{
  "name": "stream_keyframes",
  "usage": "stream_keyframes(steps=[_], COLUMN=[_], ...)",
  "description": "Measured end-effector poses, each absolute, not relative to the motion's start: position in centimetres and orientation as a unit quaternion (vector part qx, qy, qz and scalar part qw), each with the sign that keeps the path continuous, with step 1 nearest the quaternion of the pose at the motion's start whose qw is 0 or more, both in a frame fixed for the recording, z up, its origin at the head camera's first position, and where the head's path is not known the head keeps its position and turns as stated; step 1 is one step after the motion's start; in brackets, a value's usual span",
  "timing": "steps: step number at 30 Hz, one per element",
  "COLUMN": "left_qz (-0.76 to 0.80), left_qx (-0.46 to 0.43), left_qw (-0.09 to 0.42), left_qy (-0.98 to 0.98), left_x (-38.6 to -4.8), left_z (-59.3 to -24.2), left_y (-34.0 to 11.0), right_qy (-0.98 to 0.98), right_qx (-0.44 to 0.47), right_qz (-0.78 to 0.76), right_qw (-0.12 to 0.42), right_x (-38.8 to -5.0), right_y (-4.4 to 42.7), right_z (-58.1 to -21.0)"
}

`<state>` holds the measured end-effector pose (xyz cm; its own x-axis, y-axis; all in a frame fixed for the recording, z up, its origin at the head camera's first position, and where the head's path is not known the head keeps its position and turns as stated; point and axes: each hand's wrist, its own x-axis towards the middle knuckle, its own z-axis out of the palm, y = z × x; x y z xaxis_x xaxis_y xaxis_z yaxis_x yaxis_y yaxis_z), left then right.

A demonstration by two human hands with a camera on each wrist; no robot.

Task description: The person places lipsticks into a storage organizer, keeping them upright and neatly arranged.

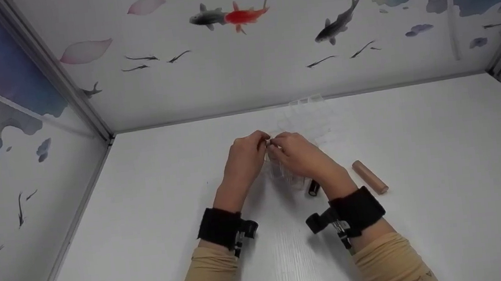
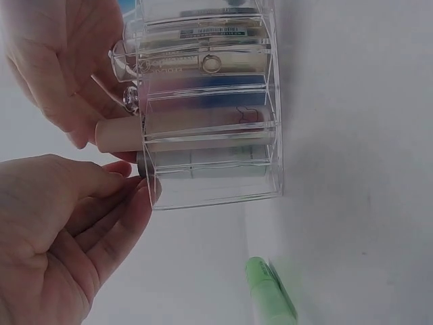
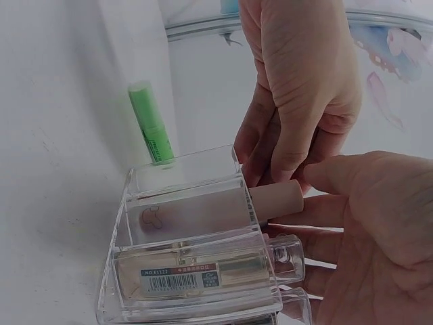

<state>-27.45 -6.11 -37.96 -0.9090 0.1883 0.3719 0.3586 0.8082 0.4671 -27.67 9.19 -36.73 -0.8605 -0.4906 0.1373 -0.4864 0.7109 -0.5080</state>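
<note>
"Clear plastic organizer (image 2: 210,204): why at the table's (image 1: 445,176) middle?"
"Probably for two-handed reach, its tubes (image 2: 118,134) standing caps-up. The left hand (image 1: 246,156) pinches a dark cap (image 2: 141,164); the right hand (image 1: 299,155) is just beside, but whether it grips anything I can't tell."
"And the tan tube (image 1: 370,177)?"
"Lies to the right, likely out of the way."

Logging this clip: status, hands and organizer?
Left hand and right hand close together at tube caps, grips unclear. Clear organizer upright, holding several tubes. Brown cylinder lying right, out of the way.
</note>
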Motion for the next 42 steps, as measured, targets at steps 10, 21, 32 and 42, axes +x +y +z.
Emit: stream_keyframes(steps=[10,21,32,42], left_qz=[-0.257,-0.255,-0.245,-0.268], left_qx=[-0.137,-0.143,-0.153,-0.130], left_qw=[0.145,0.133,0.136,0.129], left_qy=[-0.946,-0.947,-0.948,-0.946], left_x=[-27.4,-27.2,-27.0,-26.8], left_z=[-38.0,-37.9,-38.1,-36.8], left_y=[-7.0,-7.3,-7.1,-8.5], right_qy=[0.923,0.924,0.920,0.923], right_qx=[-0.259,-0.255,-0.261,-0.246], right_qz=[-0.286,-0.285,-0.291,-0.296], right_qw=[0.006,0.011,0.017,0.007], right_x=[-27.6,-27.7,-27.6,-27.0], right_y=[8.2,8.1,8.9,9.4], right_z=[-36.8,-36.9,-37.1,-36.1])
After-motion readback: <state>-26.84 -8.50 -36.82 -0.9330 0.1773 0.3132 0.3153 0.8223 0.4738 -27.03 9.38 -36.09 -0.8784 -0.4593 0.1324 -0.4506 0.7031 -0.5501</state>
